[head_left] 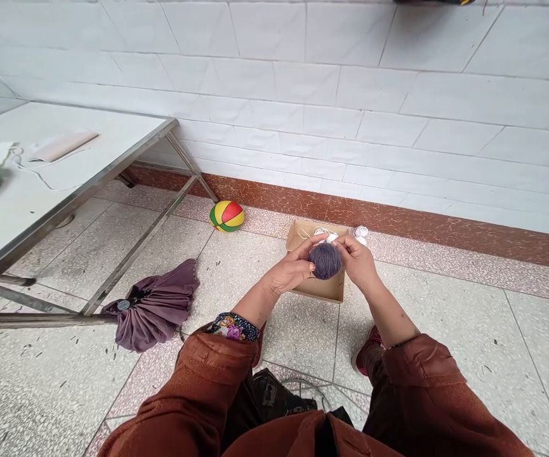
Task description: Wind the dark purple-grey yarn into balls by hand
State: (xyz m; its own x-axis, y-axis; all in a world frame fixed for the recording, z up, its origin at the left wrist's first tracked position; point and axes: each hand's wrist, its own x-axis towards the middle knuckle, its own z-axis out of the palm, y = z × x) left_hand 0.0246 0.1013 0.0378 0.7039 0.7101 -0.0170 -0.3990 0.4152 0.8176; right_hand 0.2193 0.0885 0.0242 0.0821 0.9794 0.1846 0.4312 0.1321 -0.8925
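A round, strand-wound ball of dark purple yarn [325, 262] is gripped above a shallow cardboard box [320, 291] by the curled fingers [305, 268] of left hand [287, 273] and right hand [358, 260].

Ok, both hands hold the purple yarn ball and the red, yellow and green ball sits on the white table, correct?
No, the head view shows the red, yellow and green ball on the floor, near a leg of the white table. The left hand and right hand do hold the purple yarn ball.
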